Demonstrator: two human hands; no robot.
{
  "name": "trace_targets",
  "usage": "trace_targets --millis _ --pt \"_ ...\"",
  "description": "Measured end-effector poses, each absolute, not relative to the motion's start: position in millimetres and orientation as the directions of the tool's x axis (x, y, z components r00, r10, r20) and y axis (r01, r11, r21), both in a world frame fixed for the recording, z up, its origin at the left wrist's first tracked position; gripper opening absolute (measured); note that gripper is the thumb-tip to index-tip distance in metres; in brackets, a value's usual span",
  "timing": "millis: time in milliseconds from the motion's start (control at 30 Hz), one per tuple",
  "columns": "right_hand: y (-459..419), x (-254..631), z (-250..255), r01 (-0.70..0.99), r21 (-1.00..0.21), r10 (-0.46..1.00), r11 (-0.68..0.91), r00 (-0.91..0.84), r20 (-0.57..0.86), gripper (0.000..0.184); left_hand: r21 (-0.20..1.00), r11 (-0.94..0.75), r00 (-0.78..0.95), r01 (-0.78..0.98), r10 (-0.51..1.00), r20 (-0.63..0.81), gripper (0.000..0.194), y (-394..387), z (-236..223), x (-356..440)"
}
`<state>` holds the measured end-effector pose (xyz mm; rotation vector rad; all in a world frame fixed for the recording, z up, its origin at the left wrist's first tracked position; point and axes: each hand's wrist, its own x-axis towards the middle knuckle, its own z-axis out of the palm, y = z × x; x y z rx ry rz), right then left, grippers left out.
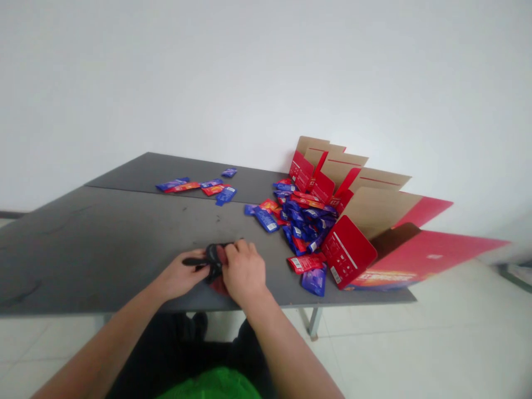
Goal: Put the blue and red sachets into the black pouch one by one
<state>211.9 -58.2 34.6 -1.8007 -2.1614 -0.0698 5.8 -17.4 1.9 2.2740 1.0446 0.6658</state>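
Near the front edge of the grey table, both hands are on a black handled tool (213, 256) that looks like a tape dispenser; blur hides its details. My left hand (183, 277) is closed around its left side, by the dark handle. Across the right side, my right hand (244, 270) curls its fingers over the tool and a reddish-brown part of it. Something reddish (219, 286) shows below the tool, too blurred to name. To the right of my hands lies a pile of blue and red sachets (305, 221).
Several open red cardboard boxes (349, 252) stand in a row along the right side of the table (103, 249), flaps raised. A few more blue and red sachets (214, 187) lie farther back. A white wall (208, 83) rises behind the table.
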Motion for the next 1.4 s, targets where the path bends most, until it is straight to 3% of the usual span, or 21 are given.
trace_targets --millis 67,200,300,433,567,800,1033,1200,1400 --pt "-61.6 209.2 26.6 0.962 -0.168 0.953 0.214 -0.169 0.251 0.021 0.651 -0.556 0.579 0.518 0.787 0.212 0.022 -17.9 3.7 6.4" --pt "-52.0 247.5 24.4 0.993 -0.122 0.984 0.001 0.021 0.174 0.034 0.62 -0.549 0.579 0.56 0.795 0.181 0.028 -17.8 7.4 8.0" --pt "-47.0 260.7 37.8 0.991 -0.107 0.983 -0.074 0.091 0.162 0.031 0.625 -0.546 0.58 0.558 0.795 0.176 0.031 -17.1 6.6 7.3" --pt "-56.8 222.0 45.1 0.978 -0.19 0.964 0.091 -0.039 0.264 0.022 0.65 -0.521 0.559 0.553 0.811 0.174 0.029 -17.2 4.6 6.6" --pt "-65.2 202.2 30.4 0.963 -0.2 0.966 0.178 -0.133 0.223 0.023 0.68 -0.517 0.559 0.519 0.808 0.188 0.023 -19.5 8.7 8.4" --pt "-51.8 260.2 31.8 0.981 -0.171 0.978 -0.089 0.119 0.174 0.031 0.635 -0.531 0.58 0.562 0.8 0.155 0.031 -18.8 10.3 7.1" --pt "-64.2 215.3 28.4 0.96 -0.222 0.961 0.172 -0.114 0.253 0.019 0.655 -0.496 0.534 0.57 0.83 0.163 0.026 -19.8 7.2 6.8" --pt "-59.8 256.7 25.8 0.984 -0.173 0.98 -0.048 0.08 0.183 0.033 0.625 -0.534 0.588 0.569 0.796 0.145 0.032 -18.3 9.7 6.2" --pt "-86.9 282.6 21.7 0.97 -0.193 0.96 -0.148 0.188 0.21 0.02 0.604 -0.548 0.595 0.578 0.79 0.147 0.031 -17.8 8.0 6.2"
